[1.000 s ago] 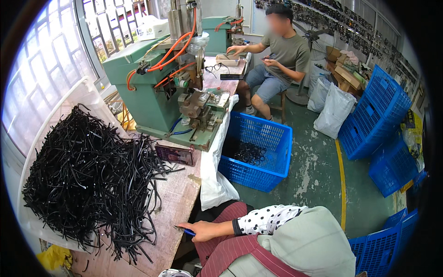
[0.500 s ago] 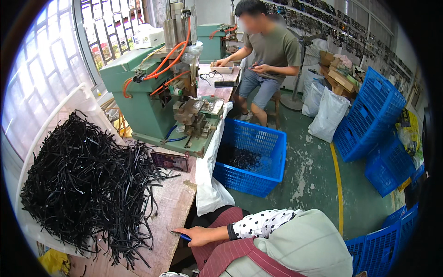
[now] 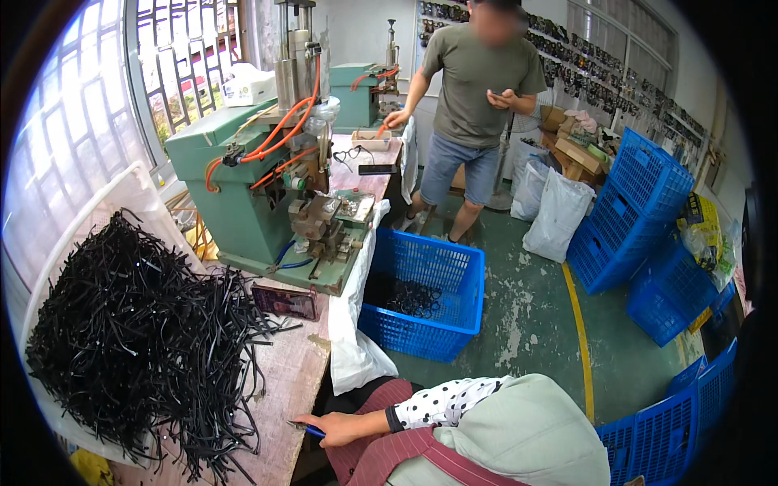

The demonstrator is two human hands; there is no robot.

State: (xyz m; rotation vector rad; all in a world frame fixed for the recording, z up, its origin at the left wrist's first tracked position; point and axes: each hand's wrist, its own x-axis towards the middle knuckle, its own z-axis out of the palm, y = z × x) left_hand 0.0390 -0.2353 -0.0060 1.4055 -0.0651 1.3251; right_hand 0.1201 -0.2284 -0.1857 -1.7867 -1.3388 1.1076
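Note:
My right hand (image 3: 347,427) is closed around small blue-handled nippers (image 3: 313,430), with the metal tip pointing left over the table's edge. The fingers hide much of the handle, so I cannot tell whether the jaws are apart. My left hand is out of view. Left of the nippers, a big tangled heap of thin black strips (image 3: 138,340) spills from a white tray (image 3: 154,190) onto the worn wooden table (image 3: 284,368). A phone (image 3: 284,301) leans sideways at the far edge of the heap, its screen lit.
A green press machine (image 3: 235,178) with orange hoses stands on the table beyond the phone. Right of the table, a blue crate (image 3: 442,340) on the floor holds black pieces. Farther back, a co-worker (image 3: 482,89) stands by a small box (image 3: 372,142). Stacked blue crates (image 3: 628,211) and white sacks (image 3: 559,215) stand at right.
The co-worker has risen from sitting to standing, one hand still by the small box. The whole view has shifted slightly; my right hand keeps holding the nippers near the table's edge.

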